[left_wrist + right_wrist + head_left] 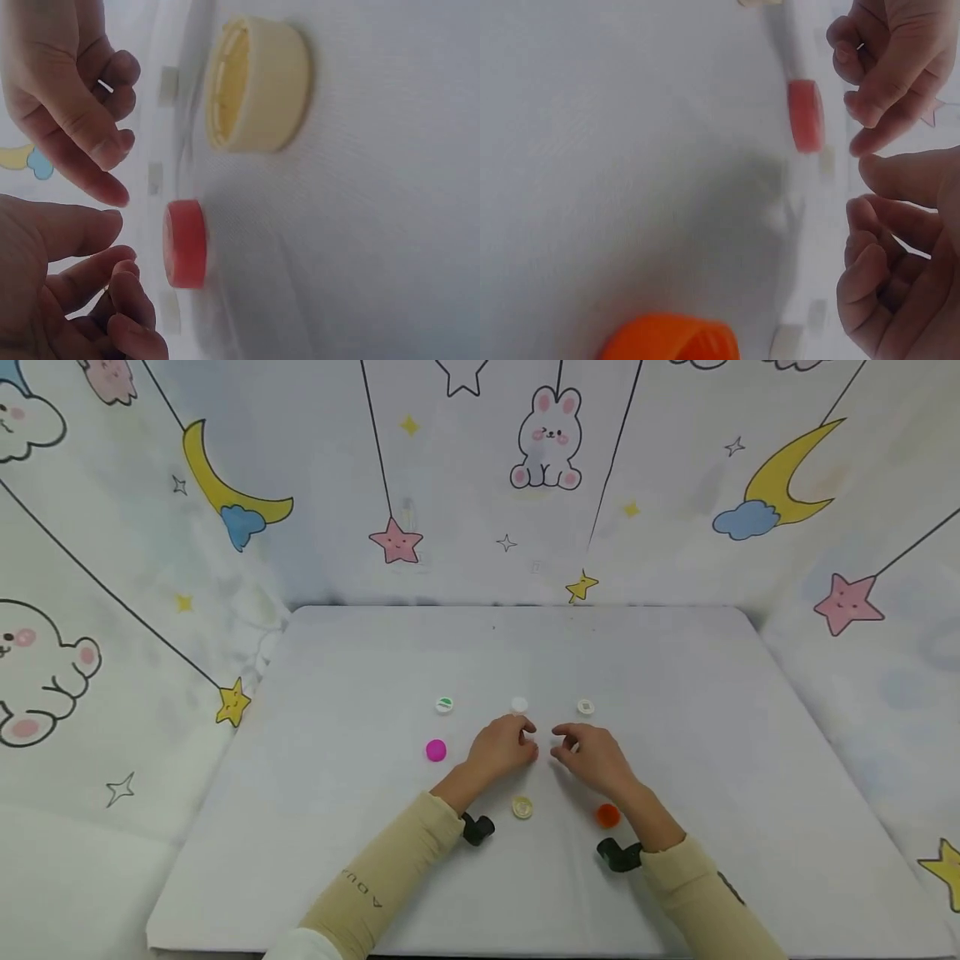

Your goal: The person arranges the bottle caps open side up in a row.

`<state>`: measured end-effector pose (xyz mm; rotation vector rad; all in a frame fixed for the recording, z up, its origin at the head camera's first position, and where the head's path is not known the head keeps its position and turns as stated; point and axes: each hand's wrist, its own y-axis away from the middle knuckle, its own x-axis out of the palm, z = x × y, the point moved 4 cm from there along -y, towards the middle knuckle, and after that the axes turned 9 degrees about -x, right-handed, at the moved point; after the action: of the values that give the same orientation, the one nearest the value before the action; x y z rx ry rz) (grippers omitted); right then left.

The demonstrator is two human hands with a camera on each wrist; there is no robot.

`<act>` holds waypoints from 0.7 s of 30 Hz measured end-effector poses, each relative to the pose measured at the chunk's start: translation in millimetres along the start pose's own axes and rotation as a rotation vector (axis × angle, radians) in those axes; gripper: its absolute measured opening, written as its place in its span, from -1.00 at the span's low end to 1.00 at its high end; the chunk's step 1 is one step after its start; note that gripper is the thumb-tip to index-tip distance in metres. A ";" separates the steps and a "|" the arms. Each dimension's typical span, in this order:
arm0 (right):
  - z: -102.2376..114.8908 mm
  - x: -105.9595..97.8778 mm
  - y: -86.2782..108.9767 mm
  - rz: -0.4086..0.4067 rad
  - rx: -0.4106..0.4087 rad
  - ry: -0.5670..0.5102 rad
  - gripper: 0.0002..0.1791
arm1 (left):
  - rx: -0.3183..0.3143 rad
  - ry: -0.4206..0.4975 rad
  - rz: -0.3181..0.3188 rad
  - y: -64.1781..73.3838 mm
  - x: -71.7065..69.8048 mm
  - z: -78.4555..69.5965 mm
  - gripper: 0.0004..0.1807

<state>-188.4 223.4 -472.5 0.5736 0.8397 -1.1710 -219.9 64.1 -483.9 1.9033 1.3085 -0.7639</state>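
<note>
White tabletop [750, 777] spreads under scattered round caps. Nearest, the orange cap [607, 816] and cream cap [522, 808] stand hollow side up, their axes vertical. Beyond, the left hand [504, 745] and right hand [596, 755] face each other, slightly apart, empty, fingers loosely bent; near them the red cap [185, 244] lies flat. Farther, three white caps [520, 704] form a row before the patterned wall [480, 502].

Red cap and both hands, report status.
Left hand empty, right hand empty. Red cap on the table, in neither hand's grip. Cream cap nearby, seemingly not in the way.
</note>
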 end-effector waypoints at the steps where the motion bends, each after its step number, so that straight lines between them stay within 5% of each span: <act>1: 2.1 2.1 -1.4 0.016 0.003 -0.004 -0.62 | -0.006 0.000 -0.002 0.9 0.3 2.9 -0.69; 21: 6.0 35.0 -14.4 0.038 -0.017 0.029 -0.59 | 0.018 -0.136 -0.035 13.0 11.8 18.6 -0.65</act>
<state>-195.1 194.8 -497.1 0.5914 0.8591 -1.1220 -205.3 52.2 -501.3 1.8129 1.2574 -0.9096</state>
